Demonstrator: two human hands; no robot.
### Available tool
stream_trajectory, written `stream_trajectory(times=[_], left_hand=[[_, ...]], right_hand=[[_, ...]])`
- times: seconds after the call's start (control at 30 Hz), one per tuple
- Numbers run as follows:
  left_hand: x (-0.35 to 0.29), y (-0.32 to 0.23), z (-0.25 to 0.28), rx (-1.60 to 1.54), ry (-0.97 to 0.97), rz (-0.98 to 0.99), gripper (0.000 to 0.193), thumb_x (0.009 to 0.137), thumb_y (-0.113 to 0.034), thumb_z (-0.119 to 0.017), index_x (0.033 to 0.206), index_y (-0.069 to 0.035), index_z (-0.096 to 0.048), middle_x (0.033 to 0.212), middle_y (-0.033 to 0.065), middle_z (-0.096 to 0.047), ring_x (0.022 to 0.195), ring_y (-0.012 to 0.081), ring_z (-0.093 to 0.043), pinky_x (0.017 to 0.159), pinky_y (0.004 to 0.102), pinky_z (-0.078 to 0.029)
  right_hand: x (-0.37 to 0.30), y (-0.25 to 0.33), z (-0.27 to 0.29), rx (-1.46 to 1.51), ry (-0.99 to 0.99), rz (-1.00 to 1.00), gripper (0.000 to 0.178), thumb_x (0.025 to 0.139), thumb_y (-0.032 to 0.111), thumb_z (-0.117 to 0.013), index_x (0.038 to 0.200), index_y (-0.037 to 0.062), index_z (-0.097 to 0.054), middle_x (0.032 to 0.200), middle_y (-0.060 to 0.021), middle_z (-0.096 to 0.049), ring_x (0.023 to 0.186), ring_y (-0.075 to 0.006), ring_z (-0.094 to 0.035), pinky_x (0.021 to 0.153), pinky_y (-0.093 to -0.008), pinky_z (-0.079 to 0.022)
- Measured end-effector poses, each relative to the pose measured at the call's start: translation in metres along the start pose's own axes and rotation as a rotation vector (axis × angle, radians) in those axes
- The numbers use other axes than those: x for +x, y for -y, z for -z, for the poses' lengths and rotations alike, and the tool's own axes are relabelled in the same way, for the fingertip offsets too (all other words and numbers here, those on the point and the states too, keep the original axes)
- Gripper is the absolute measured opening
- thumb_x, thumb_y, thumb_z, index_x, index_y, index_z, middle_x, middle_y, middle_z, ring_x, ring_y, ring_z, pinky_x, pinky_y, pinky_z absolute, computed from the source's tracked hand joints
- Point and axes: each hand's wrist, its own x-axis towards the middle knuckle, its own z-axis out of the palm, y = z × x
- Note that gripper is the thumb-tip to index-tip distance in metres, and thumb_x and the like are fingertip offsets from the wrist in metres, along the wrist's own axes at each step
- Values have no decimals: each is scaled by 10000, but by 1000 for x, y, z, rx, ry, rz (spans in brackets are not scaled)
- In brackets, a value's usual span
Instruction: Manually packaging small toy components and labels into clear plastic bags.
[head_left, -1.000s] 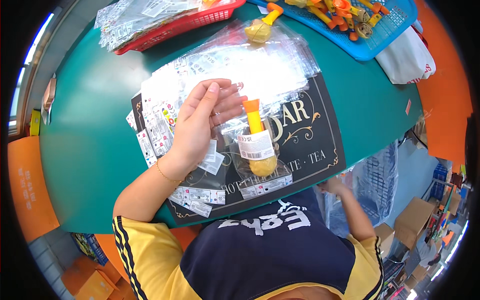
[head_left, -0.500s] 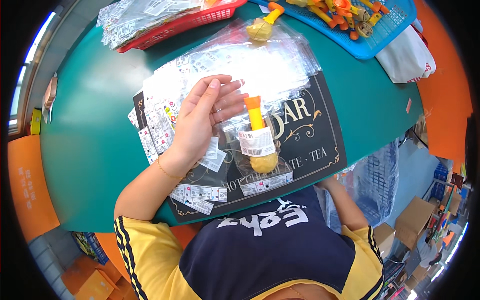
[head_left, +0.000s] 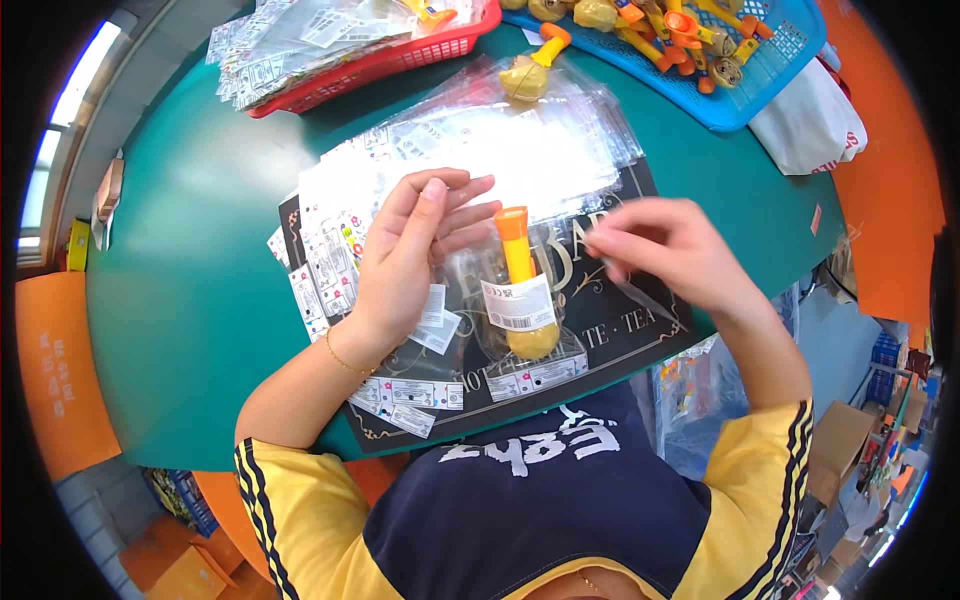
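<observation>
Orange-and-yellow toy, white label across it, lies on black mat, clear bag around it. Left hand just left: open, fingers parted. Right hand, right of toy: fingers bent; cannot tell whether gripping. Clear bags spread beyond.

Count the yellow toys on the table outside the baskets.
2: near toy, between left hand and right hand; far toy, on the bags. Glare may hide others.

Left hand beside labelled yellow toy; right hand above black mat.
</observation>
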Motion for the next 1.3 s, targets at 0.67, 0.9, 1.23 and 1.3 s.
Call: stream_trajectory(times=[0.67, 0.9, 1.23, 1.3], left_hand=[[9, 10, -5, 223, -170, -85, 297, 988, -220, -338, 1153, 0, -452, 1204, 223, -526, 1028, 248, -596, 821, 290, -490], [5, 13, -2, 328, -222, -118, 298, 985, -222, -345, 1151, 0, -453, 1201, 227, -526, 1029, 252, -590, 850, 308, -492], [9, 12, -3, 276, -209, -98, 299, 985, -225, -345, 1150, 3, -448, 1193, 233, -529, 1036, 262, -591, 822, 311, -505], [7, 12, 2, 206, -130, -75, 293, 985, -223, -348, 1147, -1, -449, 1187, 228, -535, 1022, 258, -600, 805, 300, -508]], right_hand=[[-134, -421, -13, -343, -323, -228, 257, 817, 102, -576, 1051, -3, -569, 894, -140, -631, 873, -253, -613, 707, -323, -485], [-103, -386, -8, -461, 11, -700, 499, 907, 292, -425, 1357, 87, -359, 1205, -203, -541, 1077, -363, -540, 908, -397, -436], [-101, -350, 11, -838, -55, -614, 553, 701, 80, -652, 1238, 145, -536, 946, -153, -654, 886, -292, -629, 787, -377, -499], [-111, -330, 13, -916, -106, -322, 540, 691, 93, -671, 1215, 138, -550, 882, -142, -657, 856, -287, -635, 759, -372, -505]])
